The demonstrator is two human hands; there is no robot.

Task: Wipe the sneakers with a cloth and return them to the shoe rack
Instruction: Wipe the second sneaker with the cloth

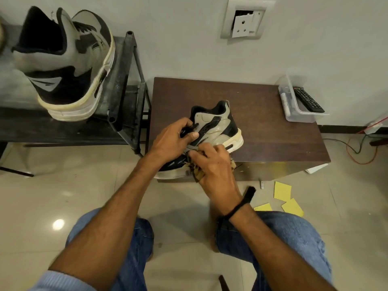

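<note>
A beige and black sneaker [218, 129] lies on its side at the front edge of a low dark wooden table [262, 106], its toe hanging over the edge. My left hand [174, 139] grips it at the laces and tongue. My right hand [212, 164] holds a brown patterned cloth [196, 172] pressed against the sneaker's side near the toe. The matching second sneaker [65, 64] stands on top of the dark metal shoe rack [123, 80] at the upper left, heel towards me.
A clear plastic tray [294, 110] with a black remote control [307, 99] sits at the table's right edge. Yellow paper pieces [283, 191] lie on the tiled floor. Wires [357, 152] run along the floor at right. A wall socket [243, 22] hangs above the table.
</note>
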